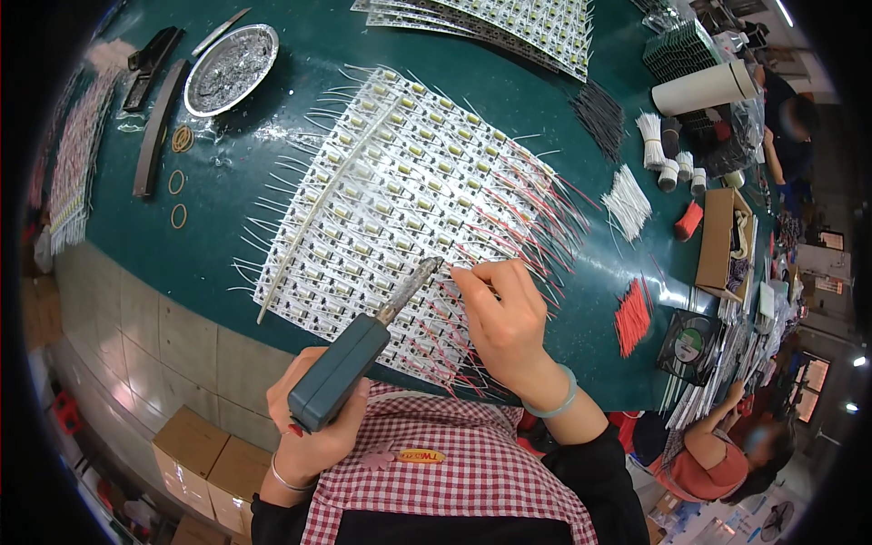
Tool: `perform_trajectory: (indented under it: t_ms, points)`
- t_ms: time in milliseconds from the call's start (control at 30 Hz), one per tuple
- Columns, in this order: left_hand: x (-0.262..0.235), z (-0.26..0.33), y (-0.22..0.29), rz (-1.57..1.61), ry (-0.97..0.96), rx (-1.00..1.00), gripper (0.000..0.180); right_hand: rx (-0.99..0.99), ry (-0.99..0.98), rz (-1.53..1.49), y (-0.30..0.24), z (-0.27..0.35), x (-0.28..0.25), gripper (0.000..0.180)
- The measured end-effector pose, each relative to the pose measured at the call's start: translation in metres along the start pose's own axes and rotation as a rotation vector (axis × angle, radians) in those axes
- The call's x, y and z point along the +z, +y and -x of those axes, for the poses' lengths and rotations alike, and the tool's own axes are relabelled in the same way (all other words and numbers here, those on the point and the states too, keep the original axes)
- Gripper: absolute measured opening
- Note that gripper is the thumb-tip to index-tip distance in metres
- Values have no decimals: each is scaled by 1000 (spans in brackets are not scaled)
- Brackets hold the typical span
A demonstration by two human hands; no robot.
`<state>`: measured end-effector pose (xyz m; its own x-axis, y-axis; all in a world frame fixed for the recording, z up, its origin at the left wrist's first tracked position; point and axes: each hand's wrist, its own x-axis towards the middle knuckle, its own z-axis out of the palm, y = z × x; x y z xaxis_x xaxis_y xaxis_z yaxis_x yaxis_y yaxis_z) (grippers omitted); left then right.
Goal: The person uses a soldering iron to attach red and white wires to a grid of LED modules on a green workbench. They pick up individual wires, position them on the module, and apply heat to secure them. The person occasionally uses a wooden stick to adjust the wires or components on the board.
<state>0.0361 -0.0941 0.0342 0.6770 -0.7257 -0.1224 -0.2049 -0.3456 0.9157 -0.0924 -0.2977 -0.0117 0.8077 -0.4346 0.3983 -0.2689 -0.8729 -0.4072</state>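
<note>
In my left hand is a soldering iron with a dark green handle, its tip angled up and right over the middle of a white circuit-board panel. My right hand is closed in a pinch right beside the tip, on what looks like a thin wire mostly hidden by the fingers. Rows of small yellowish components cover the panel. White wires stick out along its left side, red wires along its right. A pale thin strip lies across the panel's left part.
A foil-lined dish, a dark curved bar and rubber bands lie at the left. Bundles of black, white and red wires sit at the right. More panels are stacked at the back. A person works at lower right.
</note>
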Motion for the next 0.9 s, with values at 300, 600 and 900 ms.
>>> perform_trajectory:
  t_ms: [300, 600, 900]
  points:
    - [5, 0, 0, -3, 14, 12, 17, 8, -9, 3, 1, 2, 3, 30]
    - [6, -3, -2, -63, 13, 96, 15, -8, -10, 27, 1, 2, 5, 30]
    - [4, -1, -1, -20, 13, 38, 14, -23, -24, 62, -1, 1, 4, 29]
